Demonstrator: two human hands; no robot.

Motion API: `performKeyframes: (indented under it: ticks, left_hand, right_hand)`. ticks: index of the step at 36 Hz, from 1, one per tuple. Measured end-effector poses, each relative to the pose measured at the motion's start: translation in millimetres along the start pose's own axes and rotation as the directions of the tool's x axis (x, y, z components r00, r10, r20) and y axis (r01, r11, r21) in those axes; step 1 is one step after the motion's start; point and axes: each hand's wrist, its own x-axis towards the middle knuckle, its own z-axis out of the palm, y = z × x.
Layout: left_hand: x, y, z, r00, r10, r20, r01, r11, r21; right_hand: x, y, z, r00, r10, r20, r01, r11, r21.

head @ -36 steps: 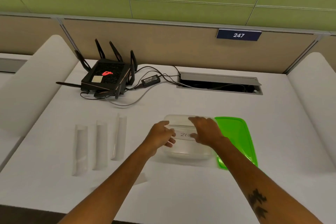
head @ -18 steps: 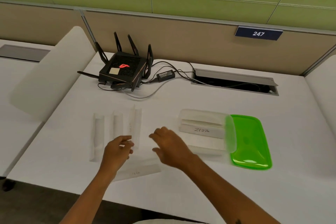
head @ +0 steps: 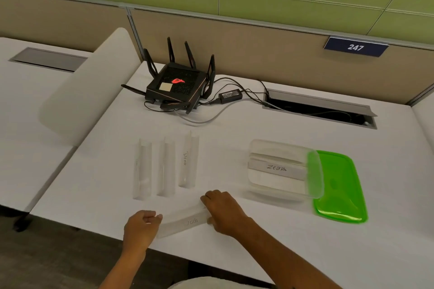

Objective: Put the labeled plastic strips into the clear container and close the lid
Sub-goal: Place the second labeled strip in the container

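One strip marked "ZEBRA" (head: 278, 169) already lies inside the clear container (head: 285, 189), and a second pale strip seems to lie just behind it against the far wall, though the see-through plastic makes that hard to confirm. In the head view, the only one given, the container sits open on the white surface (head: 305, 237) with the green lid (head: 340, 189) lying flat just beside its right end, partly tucked under the container's edge as far as can be told. Three more strips stand side by side to the left: the left strip (head: 141, 170), the middle strip (head: 166, 168) and the strip with handwriting (head: 188, 162), all untouched and well apart from the container. A fifth labelled strip (head: 182, 219) lies near the front edge, and both hands are on it: the left hand (head: 141, 229) curls against its left end, the right hand (head: 226, 212) pinches its right end, so each grip is closed on this strip. My judgement is that the job is less than half done: this strip and the three standing ones remain to go in, and the lid has yet to be fitted and pressed shut.
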Motion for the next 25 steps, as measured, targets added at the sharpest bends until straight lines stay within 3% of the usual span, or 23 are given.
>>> performKeyframes:
  ticks: [10, 25]
  left_hand:
    - [1.4, -3.6, -3.2, 0.991, -0.107, 0.075, 0.113, 0.99, -0.083]
    - [-10.7, 9.8, -11.4, 0.993, 0.02, 0.118, 0.007, 0.974, -0.226]
  right_hand:
    - [-2.6, -2.3, 3.1, 1.0, -0.02, -0.009, 0.019, 0.999, -0.037]
    - [-4.7, 5.0, 6.7, 0.998, -0.048, -0.044, 0.046, 0.998, -0.041]
